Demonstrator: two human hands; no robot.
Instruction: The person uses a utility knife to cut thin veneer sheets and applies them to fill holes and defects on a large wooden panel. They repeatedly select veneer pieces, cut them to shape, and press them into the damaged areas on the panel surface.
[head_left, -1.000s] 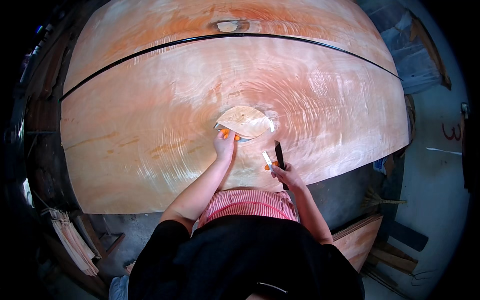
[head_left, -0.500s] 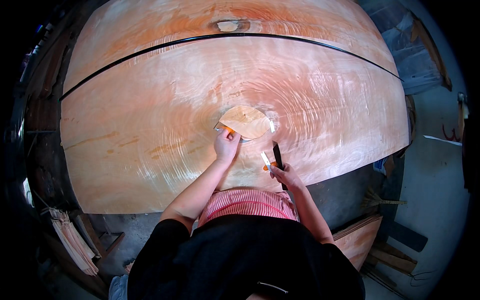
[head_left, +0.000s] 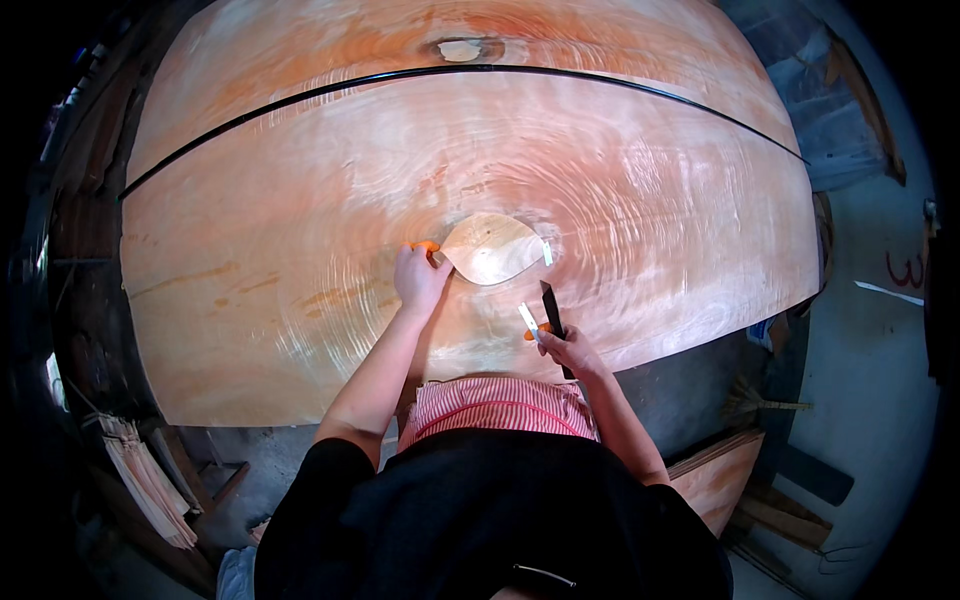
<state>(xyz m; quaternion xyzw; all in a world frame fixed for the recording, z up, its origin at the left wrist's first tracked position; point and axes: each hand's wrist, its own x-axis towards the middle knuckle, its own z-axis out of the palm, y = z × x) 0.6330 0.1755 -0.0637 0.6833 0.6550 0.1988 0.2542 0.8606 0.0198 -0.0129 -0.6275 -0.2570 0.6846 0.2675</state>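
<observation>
I have the leaf-shaped veneer patch [head_left: 490,248] lying flat near the middle of a broad, pinkish wood sheet [head_left: 620,210], with a short white strip [head_left: 547,252] at its right tip. On my feed, the left hand [head_left: 421,281] is at the patch's left tip, its fingers bent and drawn together; orange shows at the fingertips, but I cannot tell whether they grip anything. My right hand [head_left: 570,350] is closed around a black flat bar [head_left: 553,315], slanting up from its fingers, with a white strip-like piece [head_left: 528,318] beside it and more orange at the fingertips. Nearer the body I see a red-and-white striped apron [head_left: 500,406]. Farther out, a long black strip [head_left: 490,69] crosses the wood, and beyond it lies a smaller pale patch [head_left: 460,50].
</observation>
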